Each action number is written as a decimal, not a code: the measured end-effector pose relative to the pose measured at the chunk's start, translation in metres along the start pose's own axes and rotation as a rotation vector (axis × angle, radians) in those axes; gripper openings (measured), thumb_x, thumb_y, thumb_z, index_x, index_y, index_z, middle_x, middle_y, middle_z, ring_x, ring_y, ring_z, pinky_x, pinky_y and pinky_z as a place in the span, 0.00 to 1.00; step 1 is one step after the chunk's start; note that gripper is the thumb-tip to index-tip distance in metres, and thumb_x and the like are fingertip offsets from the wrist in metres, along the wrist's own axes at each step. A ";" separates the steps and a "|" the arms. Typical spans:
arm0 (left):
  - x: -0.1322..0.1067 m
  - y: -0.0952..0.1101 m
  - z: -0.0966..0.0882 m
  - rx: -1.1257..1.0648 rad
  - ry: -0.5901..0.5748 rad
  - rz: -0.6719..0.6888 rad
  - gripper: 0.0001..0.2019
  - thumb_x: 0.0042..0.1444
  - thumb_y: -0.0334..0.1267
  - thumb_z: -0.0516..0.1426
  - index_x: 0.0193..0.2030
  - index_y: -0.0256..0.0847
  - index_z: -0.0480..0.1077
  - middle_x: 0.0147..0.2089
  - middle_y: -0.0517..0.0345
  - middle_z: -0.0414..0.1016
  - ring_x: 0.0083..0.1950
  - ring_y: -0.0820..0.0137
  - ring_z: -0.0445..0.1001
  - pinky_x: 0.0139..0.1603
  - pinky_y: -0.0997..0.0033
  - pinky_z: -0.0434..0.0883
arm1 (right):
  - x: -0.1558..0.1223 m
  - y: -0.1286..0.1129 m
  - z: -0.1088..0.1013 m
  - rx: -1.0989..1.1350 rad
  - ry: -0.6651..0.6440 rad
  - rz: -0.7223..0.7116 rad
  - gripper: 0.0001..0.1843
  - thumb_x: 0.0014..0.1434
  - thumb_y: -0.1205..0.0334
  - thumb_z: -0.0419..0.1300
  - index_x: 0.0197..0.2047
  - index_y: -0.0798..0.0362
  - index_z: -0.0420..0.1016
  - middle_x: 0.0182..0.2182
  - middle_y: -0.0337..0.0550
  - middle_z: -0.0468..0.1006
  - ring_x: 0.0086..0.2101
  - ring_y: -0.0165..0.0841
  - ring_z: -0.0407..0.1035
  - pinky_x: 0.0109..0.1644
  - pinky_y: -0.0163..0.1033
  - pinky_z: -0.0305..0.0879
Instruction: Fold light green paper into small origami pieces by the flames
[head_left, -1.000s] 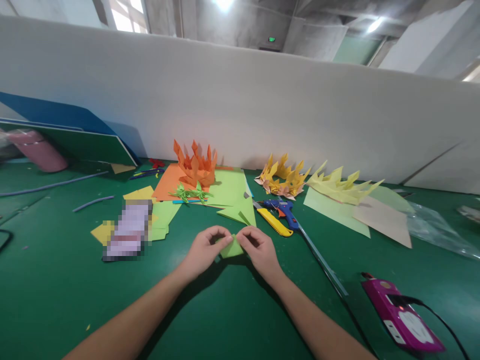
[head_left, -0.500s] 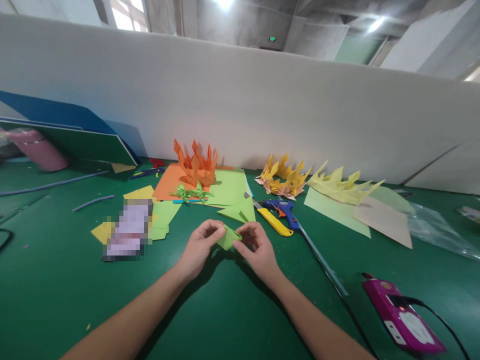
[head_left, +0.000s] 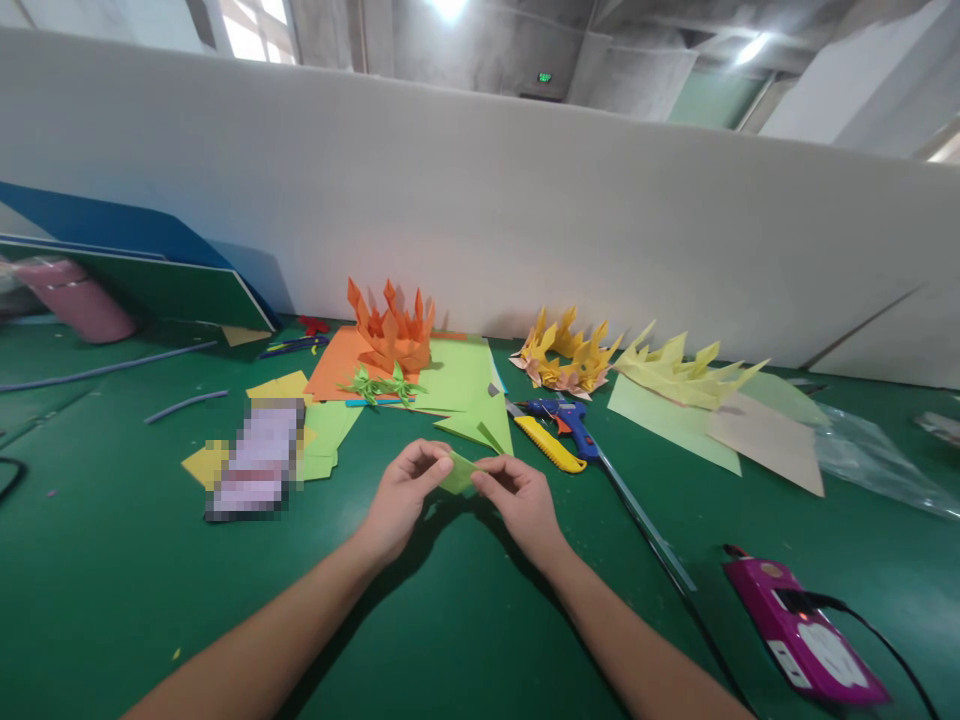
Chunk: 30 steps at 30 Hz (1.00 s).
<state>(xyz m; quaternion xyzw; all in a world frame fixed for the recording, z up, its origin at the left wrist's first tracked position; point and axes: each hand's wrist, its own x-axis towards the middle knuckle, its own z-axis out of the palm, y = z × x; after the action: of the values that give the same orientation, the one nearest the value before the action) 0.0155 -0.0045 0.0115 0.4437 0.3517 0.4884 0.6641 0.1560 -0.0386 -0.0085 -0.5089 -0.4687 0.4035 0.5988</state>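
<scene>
A small folded piece of light green paper (head_left: 459, 474) is held just above the table, between both hands. My left hand (head_left: 405, 492) pinches its left end between thumb and fingers. At its right end, my right hand (head_left: 521, 502) grips the paper the same way; the fingertips cover part of its edges. Just beyond the hands lie light green sheets (head_left: 465, 375) and a pair of spiky green folded-paper pieces (head_left: 381, 386). An orange folded-paper crown (head_left: 394, 335) stands behind them on orange paper.
Right of the hands lie a yellow utility knife (head_left: 551, 445) and a blue glue gun (head_left: 574, 425) with its cable. A magenta power box (head_left: 806, 630) sits at front right. Yellow paper crowns (head_left: 686, 372) line the white partition (head_left: 480, 210). A blurred-out phone-like object (head_left: 259, 460) rests at left.
My right thumb and fingers have closed in on the paper's right end. The paper has flattened from an open fold. My left hand has barely moved.
</scene>
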 end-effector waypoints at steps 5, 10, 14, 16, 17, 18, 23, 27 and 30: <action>0.000 -0.003 0.002 -0.006 0.001 0.045 0.09 0.42 0.39 0.64 0.22 0.38 0.69 0.32 0.61 0.68 0.32 0.75 0.64 0.34 0.76 0.60 | 0.001 -0.001 0.000 0.049 0.009 0.045 0.07 0.42 0.59 0.64 0.23 0.54 0.74 0.20 0.37 0.75 0.23 0.29 0.66 0.32 0.37 0.65; -0.001 -0.001 0.005 -0.032 0.021 0.046 0.10 0.41 0.40 0.64 0.22 0.38 0.68 0.31 0.61 0.68 0.32 0.75 0.64 0.33 0.76 0.60 | 0.001 -0.002 0.000 0.070 0.012 0.051 0.07 0.42 0.59 0.64 0.23 0.54 0.74 0.18 0.35 0.73 0.21 0.27 0.64 0.29 0.35 0.64; -0.001 0.000 0.002 -0.052 0.033 0.047 0.10 0.40 0.41 0.64 0.23 0.39 0.68 0.33 0.61 0.68 0.32 0.74 0.64 0.33 0.75 0.61 | 0.001 -0.004 0.000 0.083 -0.001 0.054 0.08 0.41 0.59 0.64 0.26 0.53 0.74 0.19 0.34 0.72 0.21 0.27 0.64 0.28 0.34 0.63; 0.000 0.000 0.000 -0.049 0.036 0.051 0.11 0.40 0.41 0.65 0.23 0.39 0.68 0.33 0.61 0.68 0.33 0.74 0.64 0.33 0.75 0.61 | 0.001 -0.004 0.000 0.092 0.001 0.045 0.08 0.41 0.59 0.65 0.26 0.53 0.74 0.19 0.34 0.71 0.21 0.26 0.63 0.28 0.34 0.63; 0.000 0.000 0.000 -0.045 0.033 0.051 0.10 0.40 0.41 0.64 0.23 0.39 0.68 0.34 0.61 0.68 0.33 0.74 0.64 0.34 0.75 0.61 | 0.000 -0.004 -0.001 0.096 0.002 0.040 0.08 0.41 0.59 0.64 0.25 0.53 0.73 0.19 0.34 0.71 0.21 0.26 0.63 0.29 0.34 0.63; 0.000 0.000 0.000 -0.042 0.030 0.049 0.10 0.41 0.41 0.64 0.23 0.39 0.68 0.34 0.61 0.68 0.33 0.74 0.64 0.34 0.75 0.61 | 0.000 -0.004 -0.001 0.101 0.003 0.036 0.08 0.42 0.59 0.64 0.26 0.53 0.73 0.19 0.34 0.71 0.21 0.26 0.63 0.29 0.33 0.63; -0.001 0.001 0.003 -0.056 0.020 0.038 0.11 0.39 0.41 0.65 0.22 0.39 0.68 0.33 0.62 0.68 0.32 0.75 0.63 0.32 0.76 0.61 | -0.001 -0.005 -0.001 0.114 -0.001 0.021 0.08 0.43 0.59 0.64 0.26 0.53 0.72 0.19 0.34 0.70 0.21 0.26 0.63 0.28 0.33 0.63; -0.003 0.002 0.005 -0.072 0.016 0.034 0.10 0.39 0.40 0.65 0.22 0.38 0.69 0.32 0.62 0.67 0.31 0.75 0.63 0.31 0.77 0.61 | -0.002 -0.005 -0.001 0.145 -0.011 0.008 0.09 0.43 0.58 0.64 0.23 0.53 0.70 0.25 0.37 0.74 0.22 0.26 0.63 0.28 0.34 0.63; -0.003 0.001 0.005 -0.083 0.029 0.025 0.10 0.40 0.38 0.65 0.22 0.38 0.68 0.32 0.62 0.67 0.30 0.76 0.63 0.30 0.77 0.61 | -0.002 -0.006 -0.002 0.152 -0.010 0.012 0.11 0.43 0.57 0.65 0.21 0.53 0.69 0.25 0.37 0.73 0.21 0.26 0.62 0.28 0.35 0.63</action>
<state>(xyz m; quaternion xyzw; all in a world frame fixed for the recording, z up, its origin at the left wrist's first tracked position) 0.0186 -0.0081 0.0147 0.4129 0.3351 0.5171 0.6707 0.1575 -0.0419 -0.0027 -0.4628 -0.4364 0.4442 0.6309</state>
